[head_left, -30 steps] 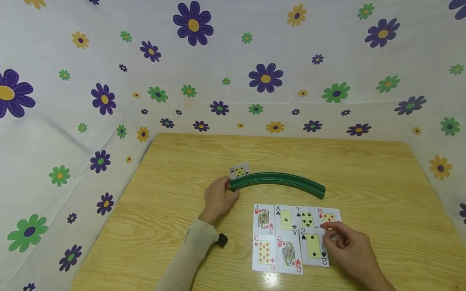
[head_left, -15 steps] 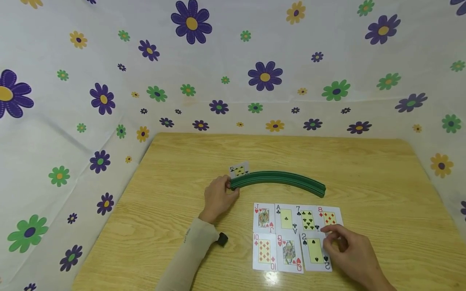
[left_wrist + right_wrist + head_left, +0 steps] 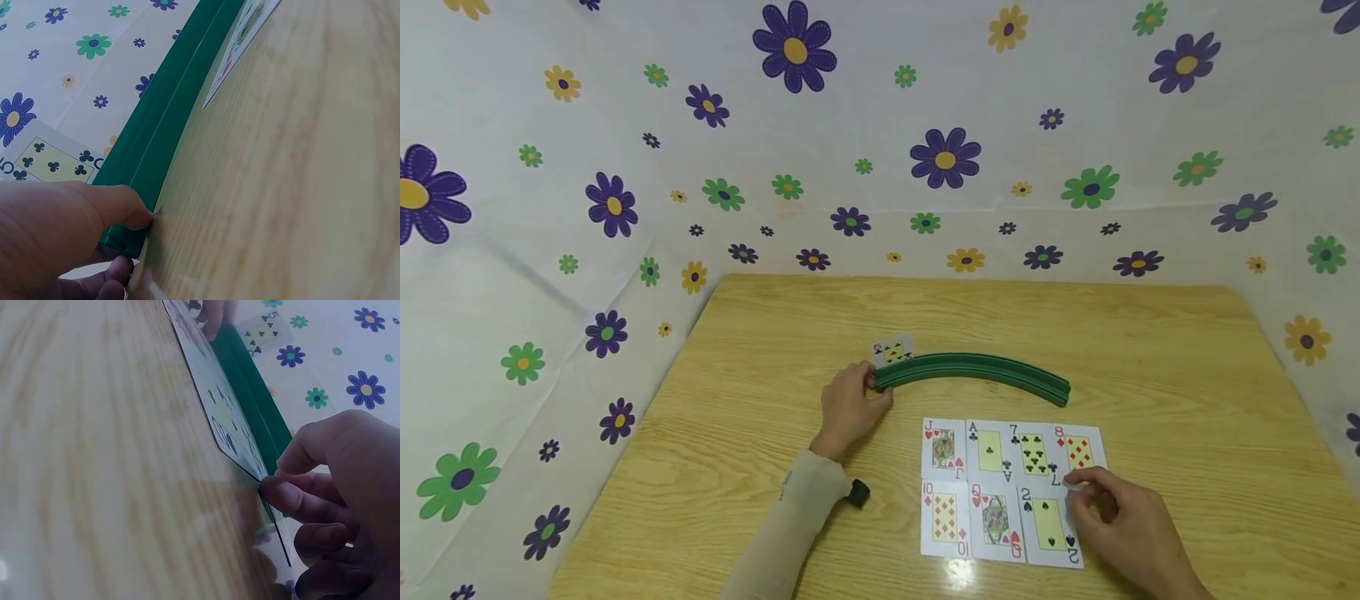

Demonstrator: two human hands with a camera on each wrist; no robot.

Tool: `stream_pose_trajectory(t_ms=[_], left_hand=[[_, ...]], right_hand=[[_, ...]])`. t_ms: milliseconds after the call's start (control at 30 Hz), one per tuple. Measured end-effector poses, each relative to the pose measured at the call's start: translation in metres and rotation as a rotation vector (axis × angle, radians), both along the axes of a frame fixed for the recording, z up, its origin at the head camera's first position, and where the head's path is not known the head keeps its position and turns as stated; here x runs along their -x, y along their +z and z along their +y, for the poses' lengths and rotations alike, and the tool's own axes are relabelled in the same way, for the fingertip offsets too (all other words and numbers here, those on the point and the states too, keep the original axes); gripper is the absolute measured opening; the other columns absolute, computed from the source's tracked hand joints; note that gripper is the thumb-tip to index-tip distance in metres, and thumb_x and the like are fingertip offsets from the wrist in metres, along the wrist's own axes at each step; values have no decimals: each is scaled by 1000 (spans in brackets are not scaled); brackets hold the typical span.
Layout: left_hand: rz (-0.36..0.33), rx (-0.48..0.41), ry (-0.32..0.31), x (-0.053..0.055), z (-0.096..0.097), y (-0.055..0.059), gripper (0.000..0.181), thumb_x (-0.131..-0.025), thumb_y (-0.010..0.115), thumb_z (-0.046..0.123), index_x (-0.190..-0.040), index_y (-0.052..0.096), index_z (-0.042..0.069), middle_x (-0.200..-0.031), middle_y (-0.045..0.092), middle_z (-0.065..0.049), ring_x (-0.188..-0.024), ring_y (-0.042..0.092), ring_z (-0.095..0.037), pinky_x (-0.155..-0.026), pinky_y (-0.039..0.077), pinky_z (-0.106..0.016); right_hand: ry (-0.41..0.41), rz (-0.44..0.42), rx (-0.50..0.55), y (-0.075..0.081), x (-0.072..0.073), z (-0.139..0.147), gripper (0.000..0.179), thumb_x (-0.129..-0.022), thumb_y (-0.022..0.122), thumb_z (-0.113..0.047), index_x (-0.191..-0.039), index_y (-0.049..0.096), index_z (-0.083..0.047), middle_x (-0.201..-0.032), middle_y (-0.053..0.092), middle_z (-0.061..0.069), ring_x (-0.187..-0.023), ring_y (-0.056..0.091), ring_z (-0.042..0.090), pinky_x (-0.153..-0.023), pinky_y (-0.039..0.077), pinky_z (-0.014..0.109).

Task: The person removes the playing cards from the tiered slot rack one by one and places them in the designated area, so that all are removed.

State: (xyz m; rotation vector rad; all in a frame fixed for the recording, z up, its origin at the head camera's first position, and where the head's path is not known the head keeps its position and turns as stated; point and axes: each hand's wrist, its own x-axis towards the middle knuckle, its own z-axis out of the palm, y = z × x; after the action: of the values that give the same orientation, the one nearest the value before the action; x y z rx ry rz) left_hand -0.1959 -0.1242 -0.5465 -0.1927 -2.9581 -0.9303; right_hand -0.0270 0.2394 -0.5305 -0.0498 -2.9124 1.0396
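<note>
My left hand [image 3: 848,407] grips the left end of a curved green card holder [image 3: 973,367], thumb in front and fingers behind. The five of clubs [image 3: 892,352] stands upright at that end of the holder. My right hand [image 3: 1123,521] pinches the two of spades [image 3: 1048,529] at its upper right corner, between thumb and index finger. This card lies at the right end of the lower row, beside the queen of hearts [image 3: 996,521] and the ten of diamonds [image 3: 944,518]. In the right wrist view, the other fingers are curled below the pinch.
The upper row has the jack of hearts [image 3: 943,450], ace of clubs [image 3: 989,452], seven of clubs [image 3: 1033,454] and eight of diamonds [image 3: 1078,450], face up in front of the holder. A flowered cloth [image 3: 820,133] hangs behind the wooden table [image 3: 745,333].
The two of spades has slid slightly down and right, baring the lower corner of the seven of clubs. My right hand shifted slightly with it; the left hand and holder stayed put.
</note>
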Motion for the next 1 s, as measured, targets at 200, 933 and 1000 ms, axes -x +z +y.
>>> stream_pose_trajectory(t_ms=[200,933,1000], left_hand=[[-4,-2,2,0,0,-1,26,-98,80,30,-110,68,10,-91,61,-3,-80,47,-18,-75,31,-34],[22,0,-13,0,-1,-1,25,-96,80,31,-107,68,11,-89,62,1,-77,46,-14,-74,32,-32],[22,1,-4,0,-2,-1,25,-96,80,31,-106,68,12,-89,61,1,-77,46,-14,-74,31,-32]], right_hand=[[5,52,11,-2,2,1,19,-89,80,-2,-104,79,-13,-73,62,-8,-60,40,-1,-57,32,23],[66,167,-38,13,39,-29,13,-95,81,-8,-104,80,-18,-77,67,-10,-61,38,-1,-57,32,22],[92,194,-48,15,46,-34,14,-95,81,-8,-105,80,-17,-75,66,-11,-60,37,-2,-56,32,22]])
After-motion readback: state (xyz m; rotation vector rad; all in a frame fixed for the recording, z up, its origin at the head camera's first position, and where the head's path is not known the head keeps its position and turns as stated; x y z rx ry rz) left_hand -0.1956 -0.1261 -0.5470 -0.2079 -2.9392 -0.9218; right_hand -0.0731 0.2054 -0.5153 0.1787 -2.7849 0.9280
